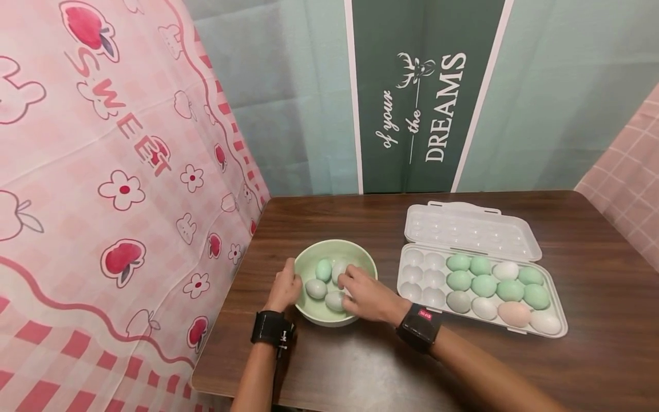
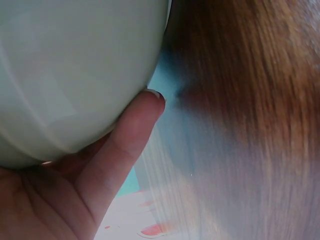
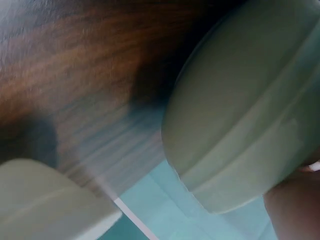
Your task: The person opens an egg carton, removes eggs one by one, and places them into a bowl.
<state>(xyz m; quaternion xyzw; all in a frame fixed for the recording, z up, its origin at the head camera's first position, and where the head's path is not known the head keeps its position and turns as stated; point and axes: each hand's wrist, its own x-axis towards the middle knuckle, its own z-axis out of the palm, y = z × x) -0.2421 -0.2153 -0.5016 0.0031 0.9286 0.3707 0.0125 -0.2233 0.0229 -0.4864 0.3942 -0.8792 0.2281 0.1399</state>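
A pale green bowl (image 1: pixel 360 252) holds several eggs, among them a light green egg (image 1: pixel 324 269) and a greyish egg (image 1: pixel 316 289). My left hand (image 1: pixel 284 288) grips the bowl at its left side; in the left wrist view the thumb (image 2: pixel 132 125) lies along the outer wall. Over the bowl's right rim, my right hand (image 1: pixel 368 294) reaches in with bent fingers. Its fingertips are right at a whitish egg (image 1: pixel 338 270) and its thumb is by another greyish egg (image 1: pixel 334 301). I cannot tell whether an egg is between them.
To the right lies a white egg carton (image 1: pixel 561 320) with its clear lid (image 1: pixel 473 229) folded back. Several green, white and brownish eggs fill its right part; the cups (image 1: pixel 433 278) at its left show bare. All stands on a dark wooden table (image 1: pixel 360 366) with cloths hanging behind and left.
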